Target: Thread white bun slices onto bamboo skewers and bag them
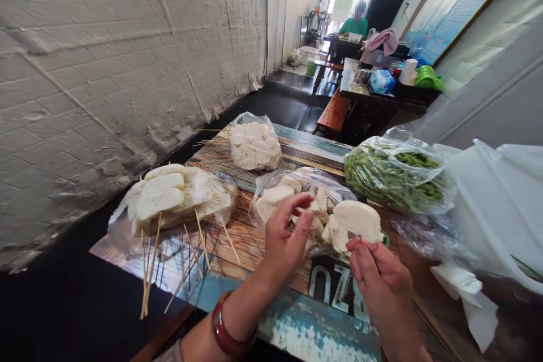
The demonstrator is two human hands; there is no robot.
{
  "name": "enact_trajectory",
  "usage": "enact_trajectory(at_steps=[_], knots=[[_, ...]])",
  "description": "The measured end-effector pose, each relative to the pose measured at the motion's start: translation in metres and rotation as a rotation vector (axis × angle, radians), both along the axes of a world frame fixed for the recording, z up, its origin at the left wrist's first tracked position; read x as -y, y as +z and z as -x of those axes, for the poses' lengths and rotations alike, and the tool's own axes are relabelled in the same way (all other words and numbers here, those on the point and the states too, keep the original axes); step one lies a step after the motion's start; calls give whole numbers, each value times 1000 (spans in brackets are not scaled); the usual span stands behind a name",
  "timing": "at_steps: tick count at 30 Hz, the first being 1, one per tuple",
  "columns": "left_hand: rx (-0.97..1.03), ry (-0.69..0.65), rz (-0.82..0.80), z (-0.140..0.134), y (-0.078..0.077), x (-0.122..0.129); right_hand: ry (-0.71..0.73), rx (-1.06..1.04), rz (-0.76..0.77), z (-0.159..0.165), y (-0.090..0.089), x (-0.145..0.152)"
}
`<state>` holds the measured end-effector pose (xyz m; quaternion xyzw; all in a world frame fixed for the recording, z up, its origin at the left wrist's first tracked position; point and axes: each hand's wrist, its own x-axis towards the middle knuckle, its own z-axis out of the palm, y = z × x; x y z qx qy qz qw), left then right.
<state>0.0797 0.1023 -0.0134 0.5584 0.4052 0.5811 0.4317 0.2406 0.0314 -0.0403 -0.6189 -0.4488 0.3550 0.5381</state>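
Observation:
My left hand [291, 232] hovers above an open clear bag [258, 212] of pale, cut food pieces, its fingers curled but apart and nothing held. Close by, my right hand [377, 271] is closed in a pinch at the lower edge of a thick white slice [358, 220] that looks like bread. Whatever is between those fingertips is too small to make out. On the left lies a bag of similar skewered white slices [161, 195], their bamboo skewers [153, 271] sticking out over the table edge. Another clear bag of white pieces [255, 144] sits farther back.
A clear bag of green vegetables [394, 175] stands at the right, beside a large white plastic bag [496, 203] and crumpled tissue [469, 294]. More skewers [436, 325] lie near my right wrist. Beyond are a bench [335, 113], a loaded table [350, 76] and a seated person [354, 26].

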Motion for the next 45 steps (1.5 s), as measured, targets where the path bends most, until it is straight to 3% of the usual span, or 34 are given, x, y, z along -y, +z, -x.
enact_trajectory(at_steps=[4,7,14,19,24,27,31,35,40,45], knots=[[-435,317,-326,10,-4,-17,31,-33,-74,1,6,-6],[-706,416,-374,17,-10,-30,75,-10,-124,1,10,-9],[-1257,408,-202,21,-8,-42,108,1,-197,-3,14,-12],[-1383,373,-187,17,-6,-38,113,12,-239,-2,17,-12],[-1407,361,-271,19,-7,-33,109,31,-261,-3,20,-11],[-1309,335,-317,23,-7,-31,99,21,-276,-3,21,-12],[-942,291,-293,25,-8,-30,100,3,-288,-2,22,-12],[-352,205,-50,21,-1,-24,98,6,-282,-3,21,-11],[274,-32,276,6,17,-15,129,-63,-268,-4,16,-11],[516,-153,437,-11,25,-16,188,-235,-243,-4,18,-9]])
